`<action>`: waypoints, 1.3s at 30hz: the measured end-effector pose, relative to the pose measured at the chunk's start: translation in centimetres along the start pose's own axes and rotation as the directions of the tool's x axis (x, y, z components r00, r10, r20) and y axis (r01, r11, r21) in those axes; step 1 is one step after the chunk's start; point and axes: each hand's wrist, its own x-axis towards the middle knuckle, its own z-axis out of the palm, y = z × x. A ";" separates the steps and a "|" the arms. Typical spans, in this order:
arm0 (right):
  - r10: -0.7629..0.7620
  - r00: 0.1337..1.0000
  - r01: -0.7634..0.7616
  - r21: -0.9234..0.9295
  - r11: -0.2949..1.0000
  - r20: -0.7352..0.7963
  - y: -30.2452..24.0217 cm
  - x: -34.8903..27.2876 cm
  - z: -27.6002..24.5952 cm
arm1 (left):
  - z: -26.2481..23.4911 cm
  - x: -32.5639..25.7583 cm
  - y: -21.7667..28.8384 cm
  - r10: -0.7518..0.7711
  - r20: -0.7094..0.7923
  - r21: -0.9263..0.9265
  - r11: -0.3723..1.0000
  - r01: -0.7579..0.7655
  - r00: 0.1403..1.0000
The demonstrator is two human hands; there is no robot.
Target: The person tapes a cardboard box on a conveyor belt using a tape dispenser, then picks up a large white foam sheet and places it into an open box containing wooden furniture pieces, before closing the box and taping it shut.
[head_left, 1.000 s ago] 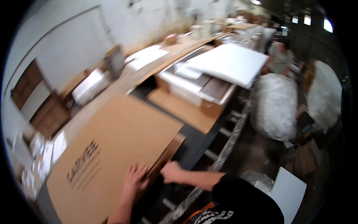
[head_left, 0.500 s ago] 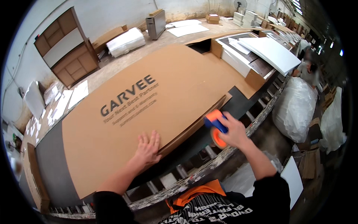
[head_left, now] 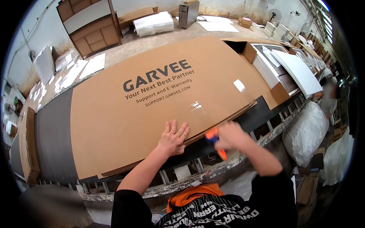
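Observation:
A large flat brown cardboard box (head_left: 152, 106) with dark printed lettering lies across the grey worktable (head_left: 53, 136). My left hand (head_left: 173, 138) rests flat on its near edge, fingers spread. To the right, my right hand (head_left: 230, 136) grips an orange tape dispenser (head_left: 213, 140) at the box's front edge; the hand is blurred by motion. A strip of clear shiny tape (head_left: 216, 97) runs along the box top towards the far right.
An open box with white panels (head_left: 289, 70) sits at the right end of the table. Wooden cabinets (head_left: 93, 28) and wrapped white bundles (head_left: 154, 22) stand behind. Large plastic bags (head_left: 308, 133) and a person (head_left: 329, 98) are to the right, below the table's edge.
My view swung left onto the printed box. My left hand stayed flat on the near edge, and my right hand with the orange dispenser moved along that edge towards my left hand.

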 end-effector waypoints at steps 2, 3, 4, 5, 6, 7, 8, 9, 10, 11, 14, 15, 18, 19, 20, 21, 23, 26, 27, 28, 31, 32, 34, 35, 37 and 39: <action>0.129 0.988 -0.126 -0.038 0.991 0.088 0.7 -2.5 4.0 | -0.2 1.3 0.9 0.026 -0.040 0.010 1.000 -0.026 0.999; 0.164 0.986 -0.164 0.017 0.986 -0.006 0.2 -2.1 5.7 | -0.3 1.3 1.1 0.046 -0.065 0.043 0.998 -0.043 0.997; 0.170 0.986 -0.169 0.054 0.984 0.000 -1.4 -0.6 4.2 | -0.3 1.3 1.0 0.036 -0.050 0.048 0.998 -0.033 0.998; 0.136 0.990 -0.137 -0.032 0.990 -0.021 -2.0 0.9 5.5 | -0.4 1.1 1.0 0.032 -0.039 0.021 0.999 -0.032 0.999; 0.136 0.991 -0.135 -0.025 0.990 0.011 -2.2 1.8 5.9 | -0.5 1.0 0.9 0.026 -0.029 -0.006 1.000 -0.027 0.999; 0.125 0.991 -0.124 -0.012 0.992 0.056 -3.4 2.0 6.3 | -0.7 -0.2 1.0 0.006 0.003 0.002 1.000 -0.006 1.000; 0.089 0.996 -0.089 -0.023 0.996 -0.005 -3.4 2.3 8.7 | -0.7 -0.5 1.0 0.017 -0.007 -0.015 1.000 -0.017 1.000; 0.063 0.998 -0.061 -0.084 0.995 0.012 -3.5 1.9 9.7 | -0.4 0.6 0.4 0.021 -0.037 -0.025 0.999 -0.022 0.999; 0.108 0.994 -0.110 -0.094 0.989 -0.025 -4.1 1.8 10.3 | -0.5 1.2 -0.1 -0.029 -0.033 0.003 1.000 0.029 0.999; 0.161 0.986 -0.165 -0.100 0.981 -0.049 -4.8 0.7 11.0 | -0.5 1.2 0.2 -0.008 -0.045 -0.023 1.000 0.007 0.999; 0.200 0.967 -0.178 0.139 0.974 -0.160 -5.8 -1.6 12.8 | -1.5 -1.1 0.1 -0.036 -0.072 -0.076 0.997 0.030 0.997; 0.233 0.952 -0.190 0.216 0.958 -0.198 -5.8 -2.4 13.3 | -2.0 -1.8 -0.4 -0.049 -0.095 -0.124 0.992 0.037 0.994; 0.345 0.885 -0.254 0.296 0.921 -0.314 -4.5 -6.4 15.6 | -6.5 -11.5 -3.5 -0.214 0.231 -0.139 0.958 0.250 0.949; 0.371 0.850 -0.254 0.326 0.911 -0.374 -4.6 -7.6 16.1 | -7.9 -16.3 -5.7 -0.255 0.289 -0.042 0.960 0.278 0.923; 0.405 0.833 -0.247 0.401 0.882 -0.377 -4.7 -8.8 16.0 | -7.0 -21.4 -8.2 -0.315 0.266 0.107 0.949 0.297 0.911; 0.387 0.833 -0.200 0.438 0.877 -0.394 -6.2 -9.4 14.3 | -6.5 -26.3 -10.5 -0.371 0.164 0.115 0.928 0.355 0.914; 0.313 0.819 -0.027 0.511 0.859 -0.482 -11.7 -8.7 9.2 | -6.5 -28.0 -11.6 -0.277 0.070 0.080 0.959 0.271 0.958; 0.071 0.738 0.234 0.353 0.906 -0.671 -20.9 -3.0 2.5 | -6.0 -28.3 -12.3 -0.230 -0.069 0.078 0.969 0.235 0.971; 0.014 0.742 0.249 0.295 0.922 -0.670 -24.2 -0.6 0.6 | -5.4 -28.8 -12.4 -0.227 -0.071 0.070 0.970 0.231 0.971; -0.020 0.742 0.240 0.238 0.941 -0.670 -27.5 1.7 -1.1 | -4.8 -29.2 -12.6 -0.257 -0.134 0.029 0.964 0.263 0.957; -0.044 0.829 0.164 0.167 0.972 -0.557 -34.1 7.6 -4.8 | -3.9 -28.4 -12.2 -0.254 -0.247 -0.086 0.967 0.240 0.935; -0.028 0.879 0.106 0.137 0.985 -0.477 -35.7 9.6 -5.6 | -3.7 -28.5 -12.3 -0.282 -0.273 -0.121 0.958 0.258 0.920; -0.035 0.999 0.038 0.051 0.998 -0.041 -36.7 15.3 -2.2 | -3.5 -28.3 -12.3 -0.284 -0.323 -0.147 0.957 0.249 0.903; -0.133 0.974 0.138 0.012 0.990 -0.184 -37.9 13.4 -0.4 | -3.2 -29.3 -12.9 -0.277 -0.329 -0.151 0.959 0.239 0.903; -0.207 0.961 0.224 0.081 0.971 -0.184 -39.5 6.8 1.4 | -2.0 -30.4 -13.4 -0.255 -0.445 -0.059 0.965 0.256 0.859; -0.198 0.956 0.221 0.090 0.971 -0.215 -38.4 0.8 3.7 | -2.5 -30.6 -13.3 -0.260 -0.469 -0.080 0.964 0.252 0.844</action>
